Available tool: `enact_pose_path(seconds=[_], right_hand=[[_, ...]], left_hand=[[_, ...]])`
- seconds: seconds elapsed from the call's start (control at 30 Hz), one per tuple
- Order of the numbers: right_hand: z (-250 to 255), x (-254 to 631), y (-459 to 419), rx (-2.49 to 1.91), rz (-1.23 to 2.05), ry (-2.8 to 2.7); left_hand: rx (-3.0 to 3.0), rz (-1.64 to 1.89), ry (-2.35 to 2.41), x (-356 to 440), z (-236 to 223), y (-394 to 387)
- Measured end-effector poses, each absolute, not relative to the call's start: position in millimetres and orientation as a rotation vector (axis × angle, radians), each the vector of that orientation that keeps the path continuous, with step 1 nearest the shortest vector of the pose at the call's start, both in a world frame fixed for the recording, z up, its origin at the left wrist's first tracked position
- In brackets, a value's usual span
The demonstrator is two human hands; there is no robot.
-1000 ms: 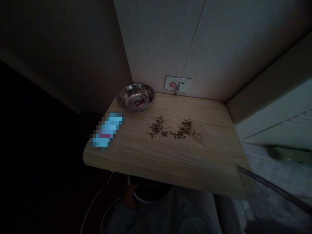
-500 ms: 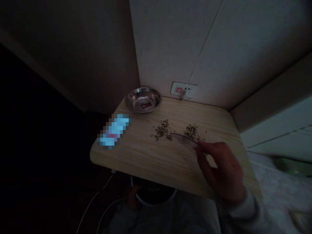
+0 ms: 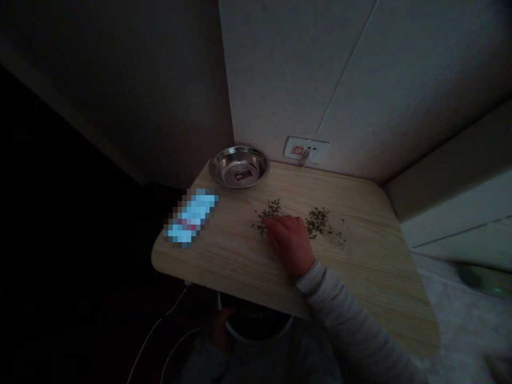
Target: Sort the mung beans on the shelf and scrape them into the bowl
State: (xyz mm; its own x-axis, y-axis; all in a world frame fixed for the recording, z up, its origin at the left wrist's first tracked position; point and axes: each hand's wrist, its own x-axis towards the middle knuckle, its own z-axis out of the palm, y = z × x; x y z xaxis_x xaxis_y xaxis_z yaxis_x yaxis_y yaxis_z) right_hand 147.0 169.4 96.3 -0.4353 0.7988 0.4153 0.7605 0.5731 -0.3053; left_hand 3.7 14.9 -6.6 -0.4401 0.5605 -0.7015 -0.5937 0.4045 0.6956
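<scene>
My right hand (image 3: 290,242) is over the wooden table, its fingers curled down with the tips at a scattered pile of small dark seed-like bits (image 3: 274,206). Whatever its fingers hold, if anything, is hidden beneath them. A second pile of the same bits (image 3: 318,220) lies just right of the hand. Below the table's front edge, in dim light, my left hand (image 3: 220,328) grips the left side of a dark round container with a pale rim (image 3: 258,340). What that container holds is too dark to make out.
On the wooden table (image 3: 360,266), a shiny metal bowl (image 3: 239,168) with a label stands at the back left. A lit, blurred phone (image 3: 192,217) lies in front of it. A wall socket (image 3: 306,149) is behind; a white cable (image 3: 160,320) hangs at left.
My right hand has moved left from the table's right side onto the left pile, its fingers now curled down. The thin blurred thing at its fingertips no longer shows. My left hand stays put.
</scene>
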Motion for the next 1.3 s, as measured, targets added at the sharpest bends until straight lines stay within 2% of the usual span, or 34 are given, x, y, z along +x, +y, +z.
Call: enact_pose_path(seconds=[0.4, 0.7, 0.93, 1.17, 1.3], right_hand=[[87, 151, 167, -1.173, 0.148, -2.336], [87, 160, 161, -1.149, 0.163, -2.347], [87, 168, 153, -1.078, 0.222, -2.382], [90, 175, 149, -1.083, 0.276, -2.143], [90, 178, 149, -1.190, 0.411, -1.906]], left_hand=[[-0.068, 1.302, 1.427, 6, 6, 21], [0.009, 1.300, 1.540, 7, 22, 23], [-0.043, 1.311, 1.494, 8, 17, 22], [-0.050, 1.286, 1.486, 7, 6, 20], [0.009, 1.282, 1.539, 5, 6, 19]])
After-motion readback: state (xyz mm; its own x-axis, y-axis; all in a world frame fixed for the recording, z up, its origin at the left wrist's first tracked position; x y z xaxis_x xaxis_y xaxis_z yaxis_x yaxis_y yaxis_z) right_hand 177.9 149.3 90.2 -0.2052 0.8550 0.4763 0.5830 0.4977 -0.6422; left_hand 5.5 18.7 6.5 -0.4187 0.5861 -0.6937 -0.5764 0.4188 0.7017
